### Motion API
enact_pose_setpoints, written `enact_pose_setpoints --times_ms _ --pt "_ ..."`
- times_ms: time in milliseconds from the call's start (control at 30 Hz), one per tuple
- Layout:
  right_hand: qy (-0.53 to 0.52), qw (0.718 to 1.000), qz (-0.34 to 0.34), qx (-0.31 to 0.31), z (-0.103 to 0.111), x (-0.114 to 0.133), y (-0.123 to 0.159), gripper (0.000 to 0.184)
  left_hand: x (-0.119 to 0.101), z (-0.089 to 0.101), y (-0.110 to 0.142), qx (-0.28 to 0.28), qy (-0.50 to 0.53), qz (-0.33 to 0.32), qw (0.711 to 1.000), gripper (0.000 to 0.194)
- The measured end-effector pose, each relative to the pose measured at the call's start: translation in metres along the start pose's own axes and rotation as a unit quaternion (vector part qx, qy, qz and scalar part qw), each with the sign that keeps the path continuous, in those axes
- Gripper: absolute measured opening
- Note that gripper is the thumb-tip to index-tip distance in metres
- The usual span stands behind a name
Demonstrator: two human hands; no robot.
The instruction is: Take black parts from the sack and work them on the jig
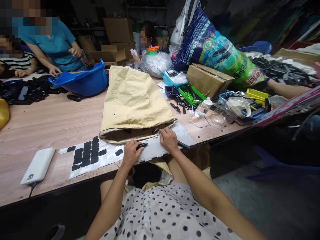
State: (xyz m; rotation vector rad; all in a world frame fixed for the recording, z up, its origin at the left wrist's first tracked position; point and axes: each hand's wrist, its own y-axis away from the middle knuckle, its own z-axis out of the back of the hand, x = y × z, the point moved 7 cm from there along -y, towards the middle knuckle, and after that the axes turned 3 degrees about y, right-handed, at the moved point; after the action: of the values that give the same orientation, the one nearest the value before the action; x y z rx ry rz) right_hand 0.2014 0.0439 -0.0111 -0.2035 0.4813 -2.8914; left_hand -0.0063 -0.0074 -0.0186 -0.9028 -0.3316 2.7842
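Note:
My left hand (131, 154) is closed on a small black plastic piece (142, 146) at the table's front edge. Beside the mouth of a yellow paper sack (136, 100), my right hand (169, 139) has its fingers closed round a small dark part (156, 131), whose kind I cannot make out. Both hands are over a flat grey-white board (155, 150). A black rod (183, 144) lies on the board, right of my right wrist. To the left, a clear sheet (105, 160) carries rows of black rounded stickers (86, 153). The sack lies with its dark opening toward me.
A white power bank (38, 166) with a cable lies at left. Behind are a blue basin (82, 80), black parts (27, 90) and co-workers (52, 43). On the right stand a green tray (191, 95), a bottle (203, 108), a clear jug (232, 108) and a cardboard box (208, 80).

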Motion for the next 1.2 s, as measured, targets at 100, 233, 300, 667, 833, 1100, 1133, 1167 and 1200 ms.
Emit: enact_pose_setpoints --times_ms 100,233,300,667,833,1100,1133,1167,1200 --pt "-0.005 1.0 0.003 0.018 0.003 -0.001 -0.002 0.027 0.007 -0.002 -0.002 0.002 0.027 0.01 1.0 0.019" --pt "-0.04 0.999 0.011 0.023 0.014 0.006 0.005 0.03 0.01 -0.001 -0.006 0.002 0.053 0.016 0.998 0.014" --pt "-0.074 0.997 0.013 0.008 0.021 0.017 0.014 0.032 0.01 0.0 -0.006 0.002 0.06 0.018 0.998 0.012" --pt "-0.217 0.974 0.061 0.031 0.031 0.07 0.042 0.033 0.012 0.001 -0.007 0.001 0.09 0.03 0.996 0.014" --pt "-0.178 0.981 0.062 0.052 0.027 0.074 0.046 0.032 0.012 0.001 -0.007 0.002 0.094 0.033 0.995 0.013" --pt "-0.197 0.98 0.034 0.003 0.033 0.059 0.041 0.033 0.014 -0.002 -0.007 -0.009 0.098 0.032 0.995 0.015" --pt "-0.197 0.98 0.035 0.005 0.032 0.059 0.042 0.033 0.015 -0.002 -0.007 -0.013 0.098 0.032 0.995 0.015" --pt "-0.199 0.979 0.038 0.01 0.03 0.059 0.043 0.032 0.015 -0.001 -0.007 -0.017 0.099 0.031 0.994 0.015" --pt "-0.202 0.978 0.042 0.015 0.028 0.06 0.044 0.031 0.015 -0.001 -0.006 -0.02 0.1 0.03 0.994 0.015"
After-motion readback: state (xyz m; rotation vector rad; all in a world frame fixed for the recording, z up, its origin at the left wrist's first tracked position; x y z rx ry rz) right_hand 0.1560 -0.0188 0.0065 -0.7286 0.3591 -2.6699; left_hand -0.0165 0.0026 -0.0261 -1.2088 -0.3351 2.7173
